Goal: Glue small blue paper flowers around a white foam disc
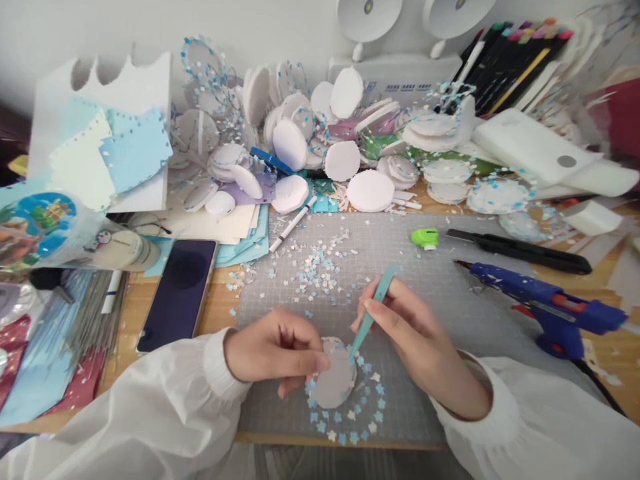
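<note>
Between the thumb and fingers of my left hand [280, 350] is a round white paper disc [334, 383], pinched at its upper left edge. Small blue and white paper flowers [379, 389] ring the disc, mostly below and to its right. My right hand [413, 327] grips teal tweezers [381, 291]. Their tips point down and meet the disc's upper right rim; whether they pinch a flower is too small to tell. A loose scatter of tiny paper flowers [323, 270] lies on the grey cutting mat [385, 233] beyond my hands.
Right of my hands lie a blue glue gun [550, 300], a black utility knife [520, 250] and a small green tool [424, 237]. A phone [177, 293] rests at the left. Several white discs [370, 191] are heaped along the back, beside markers [520, 73].
</note>
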